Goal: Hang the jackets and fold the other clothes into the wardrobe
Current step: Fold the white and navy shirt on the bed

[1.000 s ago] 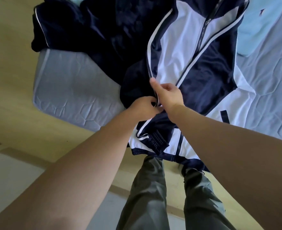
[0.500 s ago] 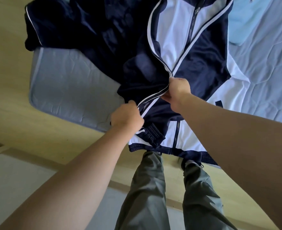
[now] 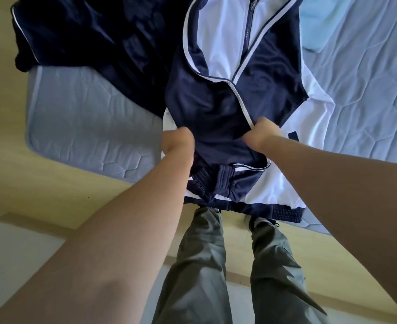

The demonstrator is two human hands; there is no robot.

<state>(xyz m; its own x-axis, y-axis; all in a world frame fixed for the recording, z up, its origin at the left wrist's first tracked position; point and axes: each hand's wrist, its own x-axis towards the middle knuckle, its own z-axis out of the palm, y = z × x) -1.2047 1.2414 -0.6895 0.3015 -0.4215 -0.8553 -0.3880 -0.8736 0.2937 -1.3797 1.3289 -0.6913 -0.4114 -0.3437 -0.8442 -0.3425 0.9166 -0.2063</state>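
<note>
A navy and white track jacket (image 3: 237, 66) lies on the bed, zip up the middle, its hem hanging over the near edge. A navy sleeve is folded across its front. My left hand (image 3: 177, 142) grips the left side of that navy fold with curled fingers. On the fold's white-piped right edge my right hand (image 3: 261, 134) holds the cloth in a fist. The two hands are about a hand's width apart.
A dark navy garment (image 3: 94, 43) is heaped at the bed's far left corner. A light blue cloth (image 3: 316, 24) lies at the top right. The grey-blue quilted mattress (image 3: 83, 127) sits on a pale wooden frame (image 3: 40, 183). My legs in grey trousers (image 3: 199, 265) stand below.
My hands, close together on the zip edge a second ago, have moved apart. The navy sleeve now lies spread flat across the jacket's front, and the view has shifted.
</note>
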